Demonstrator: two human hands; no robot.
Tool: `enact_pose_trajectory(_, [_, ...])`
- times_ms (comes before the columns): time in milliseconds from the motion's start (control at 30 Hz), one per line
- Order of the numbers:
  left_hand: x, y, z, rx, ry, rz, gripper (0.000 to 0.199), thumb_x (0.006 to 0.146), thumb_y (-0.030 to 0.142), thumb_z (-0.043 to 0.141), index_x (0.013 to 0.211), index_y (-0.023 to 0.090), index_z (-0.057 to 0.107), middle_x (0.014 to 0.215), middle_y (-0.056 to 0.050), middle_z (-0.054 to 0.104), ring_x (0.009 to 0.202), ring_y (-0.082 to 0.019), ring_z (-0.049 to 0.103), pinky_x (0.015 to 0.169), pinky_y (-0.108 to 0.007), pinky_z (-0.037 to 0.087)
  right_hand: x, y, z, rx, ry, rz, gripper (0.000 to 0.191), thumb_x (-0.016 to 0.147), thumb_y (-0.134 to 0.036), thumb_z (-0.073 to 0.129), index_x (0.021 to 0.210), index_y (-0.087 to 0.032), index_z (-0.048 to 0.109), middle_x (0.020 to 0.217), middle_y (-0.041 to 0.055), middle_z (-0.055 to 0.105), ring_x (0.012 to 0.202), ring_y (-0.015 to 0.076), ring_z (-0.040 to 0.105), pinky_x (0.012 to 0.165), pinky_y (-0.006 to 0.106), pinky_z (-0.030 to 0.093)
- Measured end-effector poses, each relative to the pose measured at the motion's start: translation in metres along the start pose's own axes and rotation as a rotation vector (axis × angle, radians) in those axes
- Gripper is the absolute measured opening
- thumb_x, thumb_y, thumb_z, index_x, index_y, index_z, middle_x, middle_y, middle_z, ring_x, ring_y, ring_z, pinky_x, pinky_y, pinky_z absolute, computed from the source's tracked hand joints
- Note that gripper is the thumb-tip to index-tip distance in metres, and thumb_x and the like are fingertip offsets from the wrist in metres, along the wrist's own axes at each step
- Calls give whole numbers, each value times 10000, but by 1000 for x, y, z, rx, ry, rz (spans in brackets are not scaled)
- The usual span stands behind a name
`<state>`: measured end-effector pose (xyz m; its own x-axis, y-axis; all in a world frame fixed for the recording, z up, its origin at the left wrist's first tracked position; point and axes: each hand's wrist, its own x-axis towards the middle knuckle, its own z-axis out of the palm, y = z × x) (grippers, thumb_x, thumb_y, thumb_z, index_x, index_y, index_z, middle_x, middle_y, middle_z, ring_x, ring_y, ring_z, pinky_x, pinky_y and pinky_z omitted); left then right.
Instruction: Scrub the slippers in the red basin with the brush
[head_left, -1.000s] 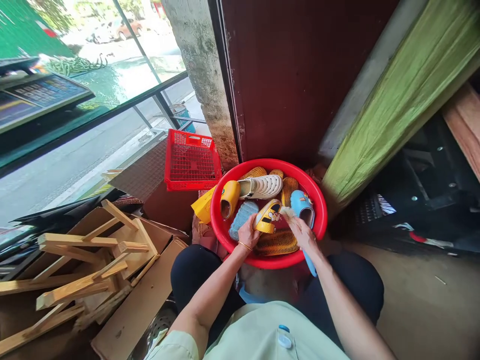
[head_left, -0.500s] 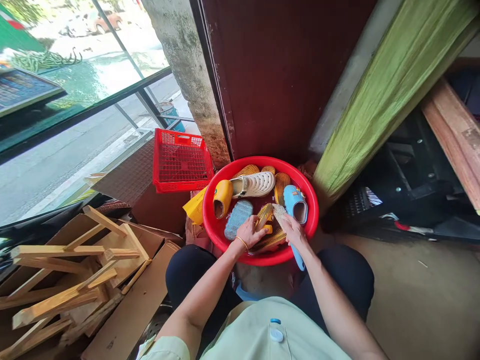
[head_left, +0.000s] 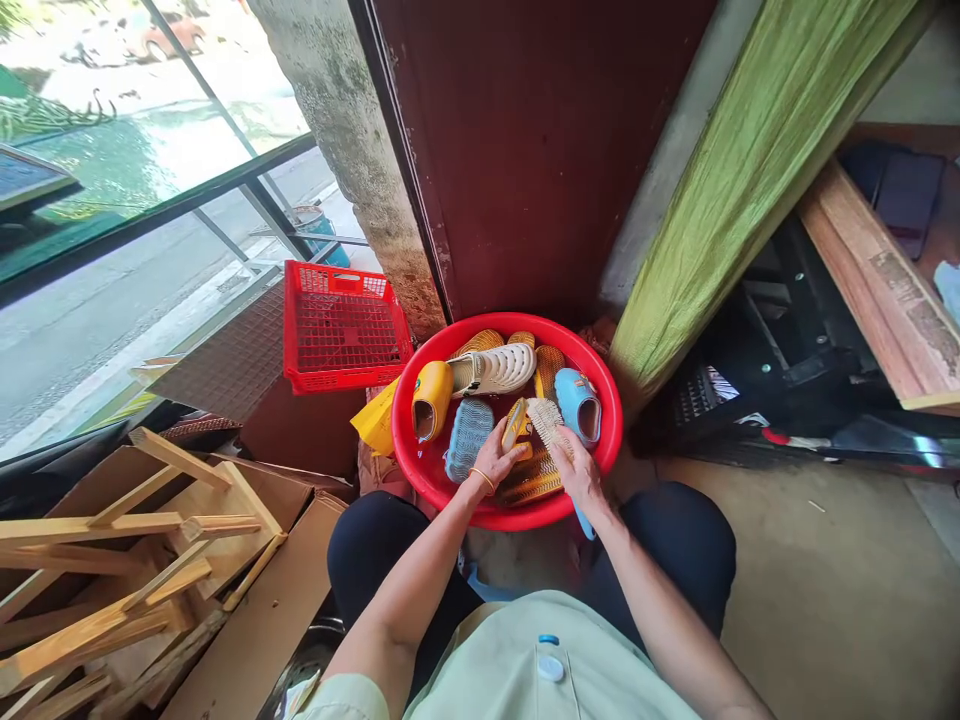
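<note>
A red basin (head_left: 611, 425) between my knees holds several shoes. My left hand (head_left: 498, 457) grips a yellow shoe (head_left: 516, 424) over the front half of the basin. Close beside it, my right hand (head_left: 576, 465) is closed on a brush (head_left: 543, 416) with pale bristles and a blue handle, its bristles facing the yellow shoe. A white clog (head_left: 506, 368) lies at the back. One yellow clog (head_left: 433, 400) leans at the left rim, a light blue clog (head_left: 579, 404) at the right. A blue sole (head_left: 469, 440) shows left of my left hand.
A red plastic crate (head_left: 346, 330) stands behind the basin to the left. Wooden stools (head_left: 172, 540) lie in cardboard at the left. A green curtain (head_left: 697, 190) hangs at the right, beside a dark red door (head_left: 525, 150).
The view has turned slightly right. My right hand and the brush have tilted a little beside the yellow shoe, which my left hand now holds more upright.
</note>
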<state>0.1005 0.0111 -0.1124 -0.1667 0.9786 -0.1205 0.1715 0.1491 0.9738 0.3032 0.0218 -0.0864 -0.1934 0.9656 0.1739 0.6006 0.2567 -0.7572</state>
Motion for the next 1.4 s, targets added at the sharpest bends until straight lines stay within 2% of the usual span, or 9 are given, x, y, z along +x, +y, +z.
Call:
enact_pose_trajectory(300, [-17,11,-6,20,-45,99,651,763,287,760,1400,257,626,1452,-61,625,1359,-310,551,1209,-433,346,16,-10,2,74,9,15,539,986,-514,425,1363,-174,607,1365,169,666,1249,294,637,1060,462,521])
enact_pose_trajectory(433, [-25,21,-10,58,-96,179,621,799,309,702,1405,209,608,1359,-72,684,1252,-309,620,1137,-444,433,34,-14,-11,230,3,249,650,939,-617,465,1384,-158,583,1001,128,748,827,241,727,698,365,622])
enact_pose_trajectory(533, [-24,28,-14,139,-116,263,672,772,291,704,1423,191,569,1310,-89,689,1188,-304,640,1094,-450,471,30,-24,-17,433,-124,419,736,905,-678,477,1464,-200,503,703,-17,637,432,122,537,382,234,461])
enact_pose_trajectory(633, [-21,31,-15,276,-114,331,856,703,256,731,1513,192,460,1404,-136,605,1250,-329,594,1111,-484,460,15,-39,-17,534,-182,437,747,870,-690,521,1454,-224,505,632,-71,563,369,89,456,329,194,391])
enact_pose_trajectory(733, [-21,30,-16,310,-106,358,924,677,160,661,1561,194,393,1514,-151,518,1352,-344,526,1164,-504,413,4,-52,-14,490,-180,321,680,890,-668,510,1406,-228,559,696,-29,632,440,115,545,383,222,468])
enact_pose_trajectory(867, [-25,24,-19,130,-131,356,884,645,72,535,1515,219,479,1481,-92,584,1348,-313,553,1178,-483,406,10,-56,-13,341,-79,68,542,908,-592,542,1283,-219,662,1096,103,742,922,226,723,754,320,616])
enact_pose_trajectory(933, [-26,22,-20,-8,-150,339,835,659,87,544,1483,221,525,1455,-83,611,1342,-309,563,1173,-475,416,19,-54,-16,294,-69,68,528,916,-583,534,1251,-204,686,1100,115,747,989,252,716,799,346,615])
enact_pose_trajectory(1100, [-21,29,-25,-315,-171,297,769,688,154,655,1449,215,564,1443,-87,624,1356,-321,553,1172,-472,415,23,-47,-18,300,-68,167,619,947,-599,467,1371,-179,629,922,94,745,822,230,717,660,328,607])
enact_pose_trajectory(1400, [-9,52,-46,-562,87,177,733,585,181,829,1299,222,667,1269,-73,723,1205,-316,641,1063,-431,492,1,-34,-21,362,-121,351,685,938,-652,445,1459,-221,554,671,-11,653,414,123,505,375,243,446])
